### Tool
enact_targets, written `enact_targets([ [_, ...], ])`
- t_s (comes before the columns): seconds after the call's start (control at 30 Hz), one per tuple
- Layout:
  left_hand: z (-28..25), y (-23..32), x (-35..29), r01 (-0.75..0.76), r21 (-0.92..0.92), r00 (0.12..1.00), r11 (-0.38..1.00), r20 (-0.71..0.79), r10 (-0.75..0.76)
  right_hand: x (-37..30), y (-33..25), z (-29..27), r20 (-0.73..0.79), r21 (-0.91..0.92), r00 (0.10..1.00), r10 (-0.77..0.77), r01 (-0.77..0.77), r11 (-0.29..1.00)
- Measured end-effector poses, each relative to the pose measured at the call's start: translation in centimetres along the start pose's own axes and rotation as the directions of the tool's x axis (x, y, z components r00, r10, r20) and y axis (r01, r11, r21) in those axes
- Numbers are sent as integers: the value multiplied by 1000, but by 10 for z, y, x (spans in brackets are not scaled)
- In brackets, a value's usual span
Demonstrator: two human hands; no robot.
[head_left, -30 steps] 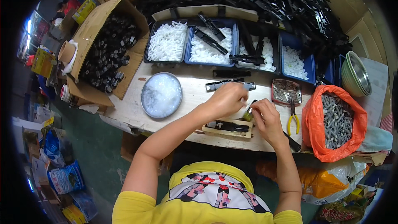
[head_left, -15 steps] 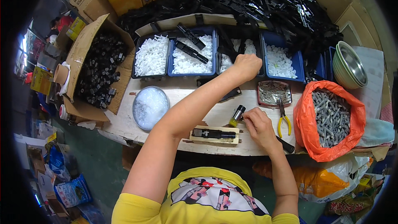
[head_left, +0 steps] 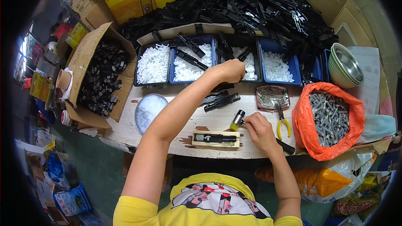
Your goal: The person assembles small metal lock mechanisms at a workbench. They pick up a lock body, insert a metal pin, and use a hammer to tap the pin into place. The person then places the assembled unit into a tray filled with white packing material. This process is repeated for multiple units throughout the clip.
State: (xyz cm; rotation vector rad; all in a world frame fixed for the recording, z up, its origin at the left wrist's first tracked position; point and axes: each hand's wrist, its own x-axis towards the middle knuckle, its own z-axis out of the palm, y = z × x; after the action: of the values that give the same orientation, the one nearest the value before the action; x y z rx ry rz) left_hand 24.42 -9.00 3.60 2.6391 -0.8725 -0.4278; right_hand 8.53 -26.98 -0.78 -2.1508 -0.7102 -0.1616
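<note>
My left hand (head_left: 233, 70) is closed over the near edge of a dark bin (head_left: 221, 73) that holds white plastic pieces and black parts. Its fingertips point away and are hidden, so whatever is in them cannot be seen. My right hand (head_left: 259, 129) grips a small hammer with a silver, black and yellow head (head_left: 238, 120); the black handle (head_left: 286, 146) comes out behind the wrist. Left of the hammer, a pale wooden fixture (head_left: 201, 143) has a long black plastic part (head_left: 217, 137) lying in it. Black parts (head_left: 222, 102) rest on the table below my left hand.
More bins (head_left: 153, 63) of white pieces line the back, below a heap of black parts (head_left: 234, 8). At left are a carton of black pieces (head_left: 100, 73) and a round dish (head_left: 150, 111). At right are a pin tray (head_left: 273, 97), yellow-handled pliers (head_left: 284, 127), an orange bag (head_left: 299, 121) and bowls (head_left: 344, 66).
My left hand has drawn back a little and to the left along the bin, uncovering white pieces there. My right hand stays on the hammer. The view has shifted slightly.
</note>
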Motion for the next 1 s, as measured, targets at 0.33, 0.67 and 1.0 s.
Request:
enact_targets([
  [0.33,6,-20,-15,-116,-208,988,971,-127,91,0,3,6,6,-12,1000,-2,2,1000],
  [0.67,11,1,-71,-333,-897,835,292,-424,-351,9,-1,3,-100,444,945,312,-238,864],
  [1.0,103,58,-164,-430,-900,877,-76,-397,-270,20,-45,16,129,884,877,464,-313,346],
])
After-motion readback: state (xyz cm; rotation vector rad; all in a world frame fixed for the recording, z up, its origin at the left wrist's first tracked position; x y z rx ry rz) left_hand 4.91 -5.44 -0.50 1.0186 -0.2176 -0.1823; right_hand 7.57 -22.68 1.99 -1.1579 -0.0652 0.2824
